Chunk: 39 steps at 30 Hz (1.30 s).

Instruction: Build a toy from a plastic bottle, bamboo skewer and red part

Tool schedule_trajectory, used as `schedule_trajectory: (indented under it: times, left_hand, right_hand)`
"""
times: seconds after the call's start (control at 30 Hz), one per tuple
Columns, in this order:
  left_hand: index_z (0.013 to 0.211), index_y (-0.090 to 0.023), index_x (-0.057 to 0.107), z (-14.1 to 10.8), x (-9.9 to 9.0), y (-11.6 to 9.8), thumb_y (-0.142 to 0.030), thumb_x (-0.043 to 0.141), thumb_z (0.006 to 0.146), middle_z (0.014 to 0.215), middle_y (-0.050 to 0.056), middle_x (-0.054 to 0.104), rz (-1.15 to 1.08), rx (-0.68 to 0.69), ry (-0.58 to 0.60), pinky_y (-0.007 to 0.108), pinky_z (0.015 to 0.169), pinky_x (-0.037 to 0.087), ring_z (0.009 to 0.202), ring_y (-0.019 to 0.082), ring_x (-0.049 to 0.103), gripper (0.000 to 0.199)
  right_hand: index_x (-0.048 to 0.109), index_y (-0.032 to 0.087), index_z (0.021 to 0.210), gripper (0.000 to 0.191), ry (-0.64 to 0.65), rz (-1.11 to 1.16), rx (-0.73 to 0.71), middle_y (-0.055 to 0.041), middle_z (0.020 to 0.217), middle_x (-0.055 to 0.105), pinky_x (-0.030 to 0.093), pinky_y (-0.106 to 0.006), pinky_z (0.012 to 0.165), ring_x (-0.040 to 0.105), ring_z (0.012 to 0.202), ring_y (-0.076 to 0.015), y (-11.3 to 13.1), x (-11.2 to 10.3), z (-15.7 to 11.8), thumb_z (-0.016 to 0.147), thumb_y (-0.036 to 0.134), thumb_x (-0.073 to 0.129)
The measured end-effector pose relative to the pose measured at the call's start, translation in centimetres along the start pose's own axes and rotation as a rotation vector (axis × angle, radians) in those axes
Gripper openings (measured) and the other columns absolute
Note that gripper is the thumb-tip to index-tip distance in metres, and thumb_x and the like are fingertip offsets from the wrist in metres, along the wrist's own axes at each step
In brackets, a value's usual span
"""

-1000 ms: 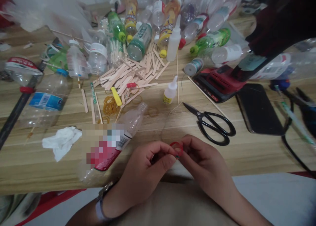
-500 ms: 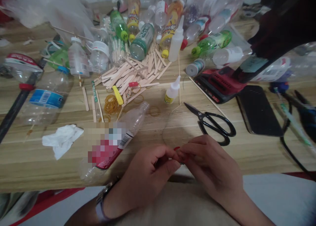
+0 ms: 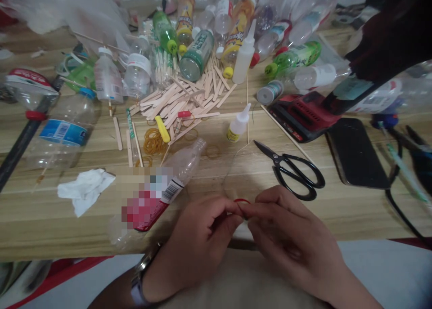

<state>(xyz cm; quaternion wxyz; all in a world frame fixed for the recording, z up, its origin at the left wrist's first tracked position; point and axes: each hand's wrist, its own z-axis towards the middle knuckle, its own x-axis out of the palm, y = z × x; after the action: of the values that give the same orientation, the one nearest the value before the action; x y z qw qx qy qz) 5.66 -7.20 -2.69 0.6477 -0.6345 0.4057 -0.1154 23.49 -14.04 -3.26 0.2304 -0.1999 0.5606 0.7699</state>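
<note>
My left hand (image 3: 199,241) and my right hand (image 3: 290,235) meet at the near edge of the wooden table (image 3: 354,214). Between their fingertips they pinch a small red ring (image 3: 240,202), mostly hidden by the fingers. A clear plastic sheet (image 3: 245,174) lies on the table just beyond the ring. An empty clear bottle with a red label (image 3: 158,187) lies on its side left of my left hand. Black scissors (image 3: 293,169) lie just beyond my right hand.
Popsicle sticks (image 3: 182,102), rubber bands (image 3: 153,141), a small glue bottle (image 3: 238,124) and many plastic bottles (image 3: 199,48) crowd the far table. A crumpled tissue (image 3: 84,190) lies left. A red tool (image 3: 303,113), black phone (image 3: 356,154) and cables sit right.
The red ring showed openly between my fingertips a second ago; both hands have closed around it and now hide most of it. My right hand has turned further over the ring.
</note>
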Motion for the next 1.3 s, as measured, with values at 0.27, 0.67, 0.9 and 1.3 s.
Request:
schedule_trajectory:
  times: [0.27, 0.67, 0.9, 1.3]
  left_hand:
    - [0.088, -0.017, 0.068, -0.1, 0.4, 0.6, -0.018, 0.047, 0.098, 0.080, 0.004, 0.067, 0.219, 0.076, 0.048, 0.029, 0.065, 0.041, 0.075, 0.019, 0.062, 0.023]
    - [0.078, -0.018, 0.063, 0.8, 0.1, 0.5, -0.035, 0.061, 0.088, 0.070, -0.003, 0.057, -0.462, -0.285, 0.152, 0.024, 0.061, 0.039, 0.066, 0.013, 0.050, 0.020]
    - [0.078, -0.019, 0.063, 0.6, 0.0, 0.3, -0.036, 0.062, 0.086, 0.072, -0.002, 0.057, -0.557, -0.284, 0.211, 0.024, 0.060, 0.036, 0.065, 0.012, 0.046, 0.019]
    - [0.079, -0.019, 0.061, 0.6, -0.2, 0.0, -0.036, 0.063, 0.079, 0.070, -0.003, 0.052, -0.601, -0.333, 0.193, 0.024, 0.057, 0.034, 0.063, 0.012, 0.042, 0.017]
  right_hand:
    - [0.062, 0.023, 0.069, 0.022, -0.017, 0.080, 0.247, 0.0012, 0.065, 0.053, 0.044, -0.024, 0.046, 0.055, 0.056, -0.0140, 0.4, 0.6, 1.1, 0.090, 0.016, 0.059]
    - [0.066, 0.031, 0.095, 0.030, -0.135, 0.025, -0.062, 0.0002, 0.082, 0.061, 0.056, -0.027, 0.059, 0.064, 0.072, -0.0170, -0.3, 1.6, 0.0, 0.085, 0.003, 0.058]
    - [0.065, 0.030, 0.091, 0.027, -0.110, 0.259, -0.088, 0.0003, 0.089, 0.055, 0.060, -0.031, 0.068, 0.064, 0.078, -0.0160, -1.8, 2.1, -0.8, 0.086, 0.004, 0.058]
    - [0.061, 0.028, 0.090, 0.024, -0.121, 0.171, -0.094, -0.0020, 0.094, 0.058, 0.061, -0.032, 0.070, 0.065, 0.088, -0.0192, -2.0, 2.4, -1.2, 0.084, 0.005, 0.056]
